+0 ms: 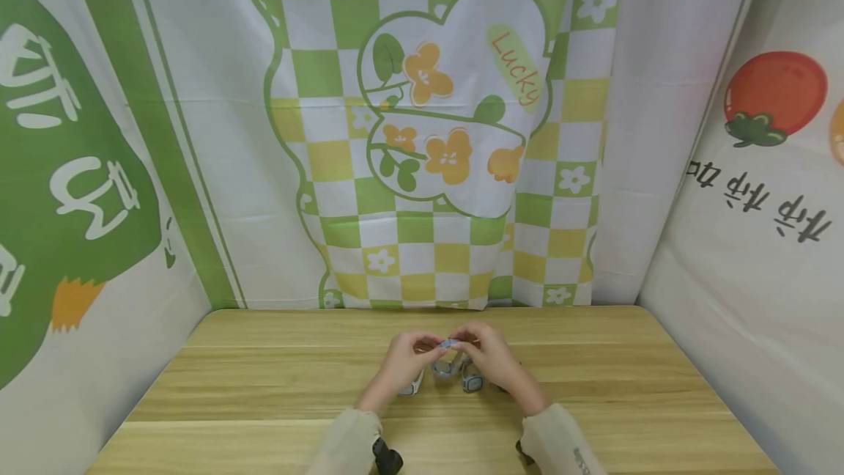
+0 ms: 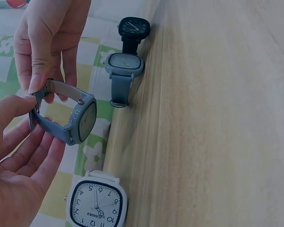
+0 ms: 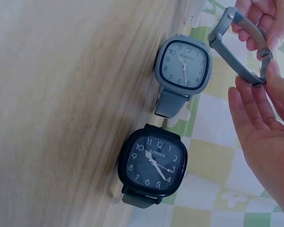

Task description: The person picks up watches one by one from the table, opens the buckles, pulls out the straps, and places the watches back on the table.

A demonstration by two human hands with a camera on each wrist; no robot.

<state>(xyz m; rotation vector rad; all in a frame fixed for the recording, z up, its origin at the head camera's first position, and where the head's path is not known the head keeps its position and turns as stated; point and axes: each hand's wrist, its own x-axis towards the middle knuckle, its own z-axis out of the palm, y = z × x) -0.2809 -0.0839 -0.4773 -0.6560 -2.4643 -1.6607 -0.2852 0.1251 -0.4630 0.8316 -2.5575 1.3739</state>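
A blue-grey wristwatch [image 2: 84, 120] is held up between both hands, its strap closed into a loop. My left hand [image 1: 404, 356] pinches the strap near the buckle [image 3: 265, 54] with thumb and fingers. From the other side my right hand [image 1: 489, 355] pinches the strap ends close to that same buckle. In the left wrist view the held watch's face points away from the fingers, toward the right. Behind the hands, another grey watch [image 3: 183, 65] stands on the table with its strap fastened.
A white watch [image 2: 97, 202] stands on the wooden table [image 1: 277, 387], by the left hand. The black watch [image 3: 153, 161] is on the right hand's side, beside the grey one. A checkered cloth [image 1: 422, 262] hangs behind the table's far edge.
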